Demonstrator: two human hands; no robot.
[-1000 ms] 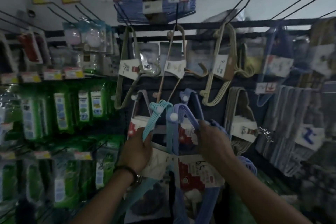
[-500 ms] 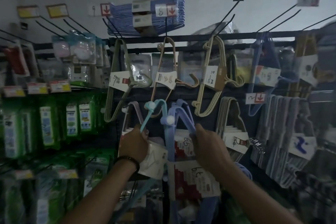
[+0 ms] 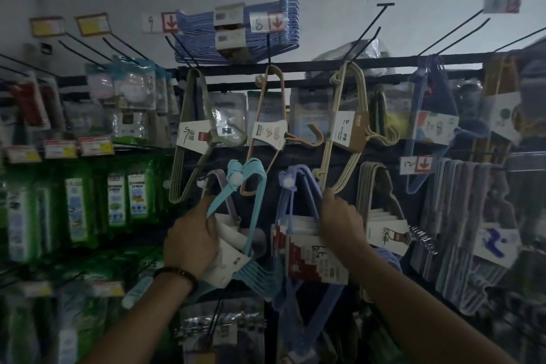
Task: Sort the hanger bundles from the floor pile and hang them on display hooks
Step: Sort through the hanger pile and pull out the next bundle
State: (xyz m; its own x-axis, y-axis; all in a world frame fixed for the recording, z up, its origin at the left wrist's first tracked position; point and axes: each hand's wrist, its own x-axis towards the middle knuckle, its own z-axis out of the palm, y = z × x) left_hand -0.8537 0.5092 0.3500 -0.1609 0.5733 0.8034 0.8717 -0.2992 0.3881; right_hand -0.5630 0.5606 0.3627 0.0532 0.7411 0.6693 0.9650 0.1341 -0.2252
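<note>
Dim shop wall, hung edge to edge with packaged goods on a black rack (image 3: pixel 384 60) and long black hooks (image 3: pixel 373 21). Two arms reach up from below.

Left hand (image 3: pixel 190 242), a dark beaded bracelet (image 3: pixel 177 273) at its wrist, has fingers curled round the lower side of a teal hanger bundle (image 3: pixel 255 176), over its white paper sleeve. That bundle rises above the hand, tilted, its curved tops just in front of a mauve bundle (image 3: pixel 220 177) on a hook.

Right hand (image 3: pixel 342 221) grips a blue hanger bundle (image 3: pixel 297 173) from the right side, fingers wrapped over its sloping arm. The bundle hangs upright just left of the hand, its top by a hook tip; I cannot tell whether it is on the hook. Its red-and-white card (image 3: pixel 313 260) sits below the fingers, with handwritten figures too unclear to read.

Price tags with red down-arrows read 9 (image 3: pixel 150 22), 8 (image 3: pixel 267 22) and 12 (image 3: pixel 415 164). Thin blue wire hangers (image 3: pixel 201 44) lie stacked up top; beige bundles (image 3: pixel 348 103) hang below. Glossy green packets (image 3: pixel 76 210) fill the left shelves.
</note>
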